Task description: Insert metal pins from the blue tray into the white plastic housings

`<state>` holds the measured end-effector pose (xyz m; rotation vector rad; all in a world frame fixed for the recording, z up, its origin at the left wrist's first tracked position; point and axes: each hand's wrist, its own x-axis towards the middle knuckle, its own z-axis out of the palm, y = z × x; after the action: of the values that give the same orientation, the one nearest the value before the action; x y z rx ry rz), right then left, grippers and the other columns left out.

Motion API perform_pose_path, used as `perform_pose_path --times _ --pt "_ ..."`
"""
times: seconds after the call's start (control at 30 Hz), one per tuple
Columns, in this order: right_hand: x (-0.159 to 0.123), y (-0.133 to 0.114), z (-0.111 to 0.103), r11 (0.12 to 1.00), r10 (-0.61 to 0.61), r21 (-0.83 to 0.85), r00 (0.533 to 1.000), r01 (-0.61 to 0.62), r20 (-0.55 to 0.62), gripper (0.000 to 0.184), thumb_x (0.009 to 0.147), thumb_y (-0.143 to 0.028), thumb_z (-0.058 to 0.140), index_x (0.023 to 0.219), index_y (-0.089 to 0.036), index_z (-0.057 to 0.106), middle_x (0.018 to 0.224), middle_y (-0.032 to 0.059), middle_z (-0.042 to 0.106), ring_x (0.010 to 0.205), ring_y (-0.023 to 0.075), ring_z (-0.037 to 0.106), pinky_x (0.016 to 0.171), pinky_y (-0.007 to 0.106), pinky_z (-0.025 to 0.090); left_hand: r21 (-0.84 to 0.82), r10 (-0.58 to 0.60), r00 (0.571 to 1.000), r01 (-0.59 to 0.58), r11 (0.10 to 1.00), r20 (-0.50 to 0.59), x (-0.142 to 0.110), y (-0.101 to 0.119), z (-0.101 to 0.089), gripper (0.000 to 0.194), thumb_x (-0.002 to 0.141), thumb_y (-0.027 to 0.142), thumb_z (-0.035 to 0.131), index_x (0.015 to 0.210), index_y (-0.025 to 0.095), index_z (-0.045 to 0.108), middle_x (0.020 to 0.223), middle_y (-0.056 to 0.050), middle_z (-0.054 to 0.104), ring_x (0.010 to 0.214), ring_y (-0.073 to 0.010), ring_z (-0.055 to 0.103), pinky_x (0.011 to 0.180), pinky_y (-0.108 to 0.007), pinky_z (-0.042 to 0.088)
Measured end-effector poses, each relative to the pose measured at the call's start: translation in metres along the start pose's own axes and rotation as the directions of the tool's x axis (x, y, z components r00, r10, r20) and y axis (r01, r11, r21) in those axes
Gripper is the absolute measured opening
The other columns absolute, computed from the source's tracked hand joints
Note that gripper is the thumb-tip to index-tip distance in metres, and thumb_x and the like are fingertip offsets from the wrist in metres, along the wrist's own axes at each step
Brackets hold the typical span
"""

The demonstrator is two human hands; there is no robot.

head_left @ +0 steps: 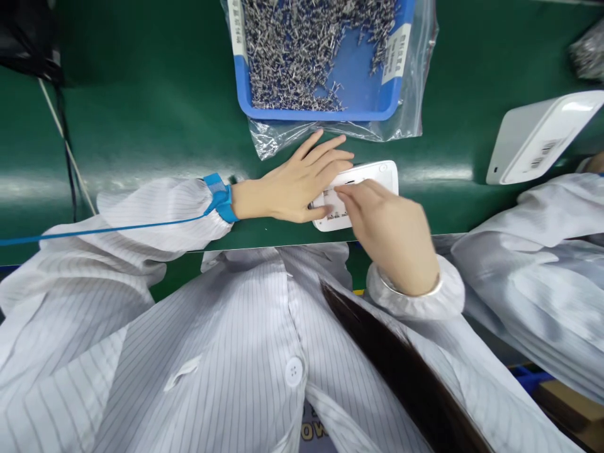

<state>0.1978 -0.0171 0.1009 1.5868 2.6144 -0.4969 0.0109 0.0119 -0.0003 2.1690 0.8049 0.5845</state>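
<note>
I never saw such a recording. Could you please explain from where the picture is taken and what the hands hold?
No machine: these are a person's bare hands, seen from a camera worn on the head. On the green table lies a white casing. The left hand spreads over its edge; the right hand reaches onto it, fingers drawn together, but whether they hold anything is unclear. Beyond is a blue tray with small metal pieces. To the right, another white casing is near a co-worker's sleeve.
</note>
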Motion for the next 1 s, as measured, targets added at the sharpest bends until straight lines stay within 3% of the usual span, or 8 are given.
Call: perform_pose_path --times 0.07,0.17,0.33,0.5,0.7,0.87,0.93,1.0 --pt "-0.005 0.005 -0.013 0.987 -0.001 0.156 0.980 0.033 -0.200 0.028 0.101 -0.036 0.046 0.104 -0.022 0.070 0.087 0.0038 0.072 0.068 0.0159 0.063 0.061 0.031 0.040 0.044 0.025 1.000 -0.025 0.999 0.013 -0.001 -0.002 0.001 0.064 0.094 0.058 0.048 0.146 0.021 0.040 0.156 -0.012 0.041 0.155 -0.0384 0.017 0.126 -0.067 0.002" --pt "-0.009 0.012 -0.016 0.879 0.082 0.439 0.850 0.185 -0.521 0.034 0.099 -0.045 0.048 0.079 -0.028 0.069 0.058 -0.0012 0.057 0.052 0.0162 0.055 0.057 0.035 0.043 0.078 0.036 0.999 -0.036 0.996 0.007 -0.002 -0.004 0.003 0.056 0.097 0.055 0.042 0.143 0.024 0.042 0.157 -0.009 0.040 0.156 -0.0367 0.017 0.127 -0.065 0.003" --pt "0.019 0.007 0.010 0.648 0.192 0.698 0.822 0.304 -0.536 0.059 0.100 -0.060 0.031 0.054 -0.028 0.052 0.044 -0.0009 0.038 0.040 0.0165 0.045 0.046 0.037 0.042 0.126 0.016 1.000 -0.013 0.992 -0.018 -0.001 -0.004 0.007 0.047 0.099 0.048 0.039 0.139 0.024 0.045 0.156 -0.008 0.040 0.156 -0.0360 0.015 0.127 -0.065 0.004" --pt "0.061 -0.023 0.020 0.483 0.351 0.709 0.627 0.515 -0.695 0.061 0.096 -0.052 0.048 0.050 -0.026 0.017 0.039 -0.0075 0.017 0.028 0.0062 0.018 0.028 0.026 0.020 0.164 -0.009 0.999 0.014 0.986 -0.035 0.000 -0.005 0.012 0.046 0.097 0.045 0.043 0.139 0.026 0.044 0.158 -0.007 0.037 0.156 -0.0375 0.014 0.125 -0.067 0.006" --pt "0.066 -0.028 0.022 0.497 0.381 0.725 0.631 0.478 -0.676 0.062 0.098 -0.058 0.041 0.053 -0.027 0.013 0.041 -0.0072 0.014 0.029 0.0056 0.017 0.029 0.027 0.019 0.170 -0.013 1.000 0.016 0.985 -0.020 0.000 -0.004 0.011 0.050 0.094 0.041 0.047 0.141 0.023 0.043 0.157 -0.010 0.038 0.156 -0.0378 0.016 0.126 -0.066 0.008" --pt "0.059 -0.022 0.025 0.583 0.278 0.734 0.764 0.348 -0.583 0.058 0.101 -0.062 0.027 0.056 -0.025 0.019 0.047 -0.0056 0.017 0.034 0.0068 0.030 0.039 0.027 0.028 0.183 -0.010 0.999 0.016 0.983 -0.033 0.000 -0.003 0.013 0.050 0.093 0.039 0.047 0.140 0.024 0.043 0.157 -0.009 0.038 0.156 -0.0369 0.016 0.126 -0.066 0.009" --pt "0.059 -0.029 0.024 0.569 0.326 0.738 0.724 0.362 -0.607 0.056 0.102 -0.054 0.032 0.056 -0.024 0.020 0.049 -0.0053 0.021 0.035 0.0052 0.031 0.040 0.026 0.027 0.181 -0.011 0.999 0.018 0.983 -0.039 0.000 -0.004 0.014 0.049 0.094 0.040 0.047 0.140 0.025 0.043 0.158 -0.007 0.037 0.156 -0.0363 0.015 0.126 -0.066 0.009" --pt "0.060 -0.037 0.022 0.544 0.416 0.722 0.611 0.427 -0.674 0.052 0.102 -0.041 0.037 0.056 -0.023 0.021 0.048 -0.0052 0.023 0.036 0.0034 0.027 0.039 0.024 0.023 0.184 -0.013 0.999 0.020 0.983 -0.038 0.000 -0.004 0.015 0.049 0.094 0.041 0.047 0.141 0.026 0.042 0.159 -0.006 0.037 0.157 -0.0353 0.014 0.126 -0.066 0.009"
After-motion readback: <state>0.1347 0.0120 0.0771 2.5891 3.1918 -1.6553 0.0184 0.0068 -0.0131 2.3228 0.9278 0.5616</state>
